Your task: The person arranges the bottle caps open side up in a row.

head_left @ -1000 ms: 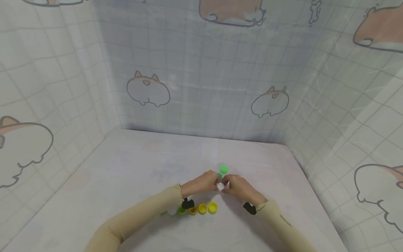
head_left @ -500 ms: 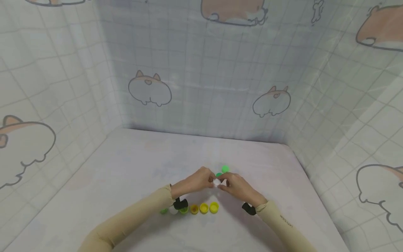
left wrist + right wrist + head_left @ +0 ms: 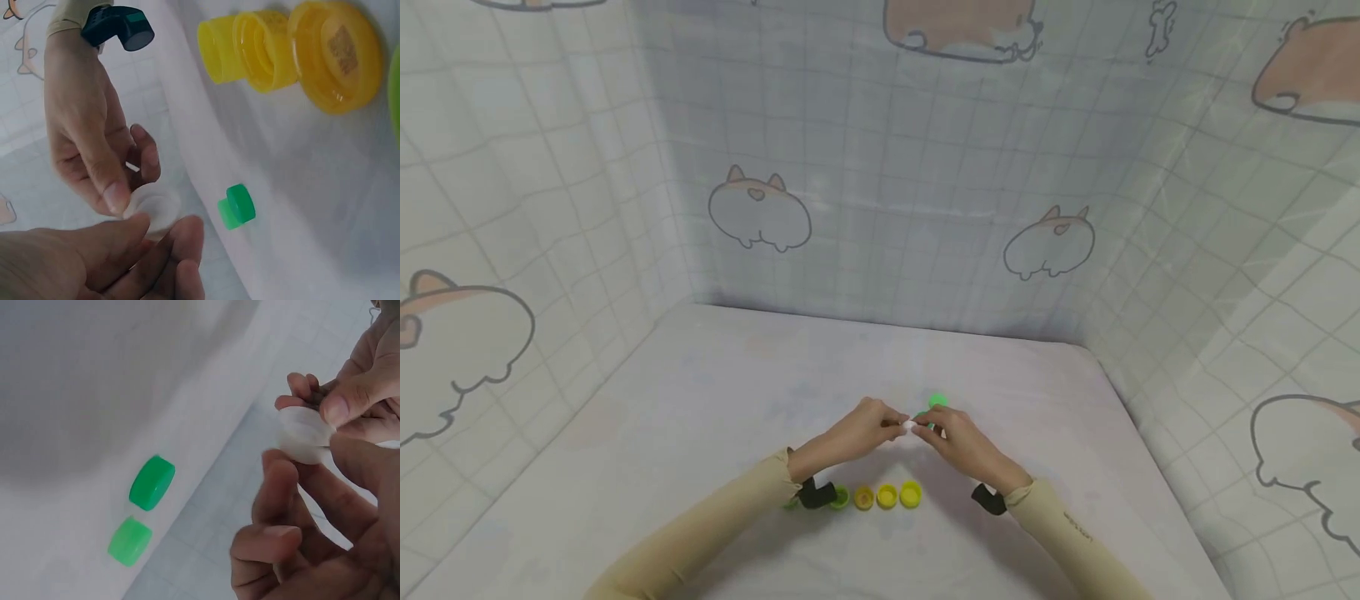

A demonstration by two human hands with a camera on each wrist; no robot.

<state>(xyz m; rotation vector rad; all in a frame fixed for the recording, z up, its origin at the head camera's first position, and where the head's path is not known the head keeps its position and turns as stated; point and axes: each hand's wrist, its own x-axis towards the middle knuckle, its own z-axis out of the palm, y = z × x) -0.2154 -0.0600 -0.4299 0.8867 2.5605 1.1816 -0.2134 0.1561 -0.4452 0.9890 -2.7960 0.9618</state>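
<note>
A white bottle cap (image 3: 910,426) is held up between both hands over the table. My left hand (image 3: 863,430) pinches its left side, the thumb lying at the rim. From the other side my right hand (image 3: 967,440) pinches it between thumb and forefinger. In the right wrist view, the round face of the white cap (image 3: 305,427) shows, its rim partly covered by the fingers. Just beyond the right hand, a dark green cap (image 3: 152,483) and a light green cap (image 3: 130,541) sit close together on the table.
Nearer the body, a row of caps includes a bright yellow cap (image 3: 911,494), a yellow cap (image 3: 887,497), an amber cap (image 3: 864,498) and a lime green cap (image 3: 840,497). The left wrist camera hides part of the row. Patterned curtains (image 3: 880,208) surround the table.
Both hands have moved left and slightly away from the body with the white cap between them. The cap has tilted, showing a thinner outline in the head view. The row stays put.
</note>
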